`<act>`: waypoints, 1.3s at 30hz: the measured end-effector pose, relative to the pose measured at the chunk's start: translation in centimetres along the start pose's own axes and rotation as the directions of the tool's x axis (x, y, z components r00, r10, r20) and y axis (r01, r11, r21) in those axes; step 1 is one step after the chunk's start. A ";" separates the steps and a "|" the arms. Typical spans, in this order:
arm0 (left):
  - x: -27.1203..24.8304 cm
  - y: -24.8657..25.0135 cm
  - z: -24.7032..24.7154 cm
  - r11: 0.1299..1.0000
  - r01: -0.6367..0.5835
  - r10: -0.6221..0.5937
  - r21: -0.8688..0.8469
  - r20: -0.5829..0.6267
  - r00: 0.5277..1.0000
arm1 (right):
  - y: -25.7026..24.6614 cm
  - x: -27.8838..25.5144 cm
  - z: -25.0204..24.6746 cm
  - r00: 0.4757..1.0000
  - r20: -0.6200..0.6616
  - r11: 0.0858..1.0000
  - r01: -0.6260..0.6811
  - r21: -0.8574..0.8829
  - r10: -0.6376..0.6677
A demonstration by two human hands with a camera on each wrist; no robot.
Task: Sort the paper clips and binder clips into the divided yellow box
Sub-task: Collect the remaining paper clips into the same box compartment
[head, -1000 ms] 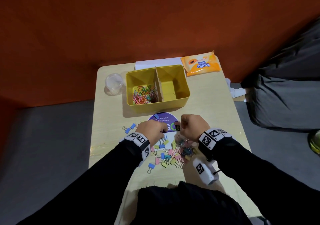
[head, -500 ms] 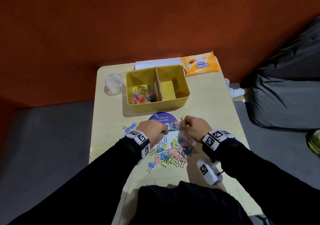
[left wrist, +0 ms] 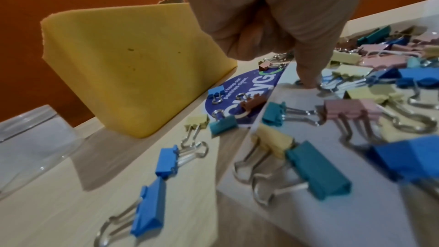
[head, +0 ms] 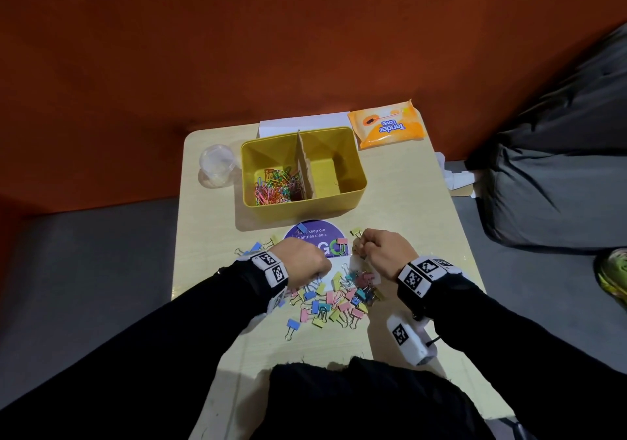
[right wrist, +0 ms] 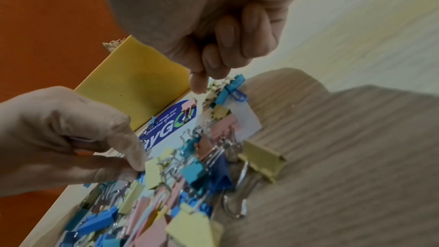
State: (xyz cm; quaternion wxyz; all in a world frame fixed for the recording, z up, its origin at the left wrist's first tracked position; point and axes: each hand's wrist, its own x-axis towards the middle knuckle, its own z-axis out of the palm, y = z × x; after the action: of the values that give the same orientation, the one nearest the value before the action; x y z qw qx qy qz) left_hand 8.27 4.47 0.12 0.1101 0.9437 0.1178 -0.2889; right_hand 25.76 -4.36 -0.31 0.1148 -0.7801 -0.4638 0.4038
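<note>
The divided yellow box (head: 353, 188) stands mid-table, with coloured paper clips (head: 276, 186) in its left compartment; the right one looks bare. Pastel binder clips (head: 336, 300) lie in a heap near the front edge, with several strays (left wrist: 166, 159) to the left. My left hand (head: 320, 271) is curled low over the heap. Its fingertips (left wrist: 307, 81) pinch the wire handle of a binder clip. My right hand (head: 361, 248) is curled at the heap's far right and pinches the top of a clear plastic bag (right wrist: 240, 117), beside a blue clip (right wrist: 231, 88).
A clear plastic cup (head: 219, 164) stands left of the box. An orange tissue pack (head: 386, 127) and white paper (head: 305, 122) lie behind it. A round purple sticker (head: 317, 236) lies between box and heap. The table (head: 407, 202) is narrow, with a grey cushion (head: 559, 168) to the right.
The right hand has shifted slightly right and drawn the clear bag a little toward the box. The left hand has stayed low on the heap.
</note>
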 end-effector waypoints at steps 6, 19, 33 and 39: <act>0.6 0.5 -0.6 0.985 0.153 -0.138 -0.082 0.162 0.977 | 0.1 0.0 0.1 1.000 0.003 0.998 -0.016 0.063 0.015; -1.1 -0.2 0.6 0.829 0.320 -0.299 -0.458 0.121 0.947 | -1.0 -0.4 1.1 0.999 0.013 0.997 0.048 -0.052 -0.047; -5.8 -2.1 1.9 0.200 0.178 -0.626 -0.964 0.015 0.780 | -8.3 -0.9 3.5 0.939 0.328 0.728 0.294 -0.619 -0.101; -8.0 -3.4 1.4 0.134 0.187 -0.637 -0.973 0.060 0.768 | -8.0 -1.1 3.8 0.928 0.362 0.735 0.307 -0.604 -0.089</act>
State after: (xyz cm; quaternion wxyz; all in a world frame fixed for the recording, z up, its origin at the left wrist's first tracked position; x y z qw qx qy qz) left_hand 0.11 6.06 3.06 0.5370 0.6438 0.5451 0.0070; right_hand 17.68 -1.65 2.24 -0.1946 -0.6430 -0.6684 0.3193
